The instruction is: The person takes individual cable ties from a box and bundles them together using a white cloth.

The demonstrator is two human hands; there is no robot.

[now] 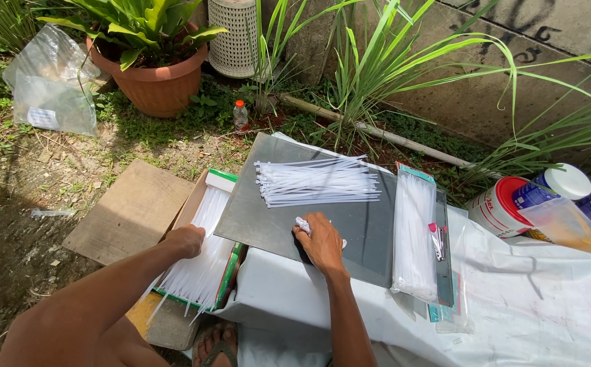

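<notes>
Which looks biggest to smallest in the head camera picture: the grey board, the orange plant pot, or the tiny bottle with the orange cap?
1. Grey board, clearly the largest.
2. Orange plant pot, though it sits farther from the camera.
3. Tiny bottle, by far the smallest.

Clear bag top-left; green-edged box ctr.

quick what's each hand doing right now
left hand: closed on white cable ties in the box
right hand: closed around small white bundle
</notes>
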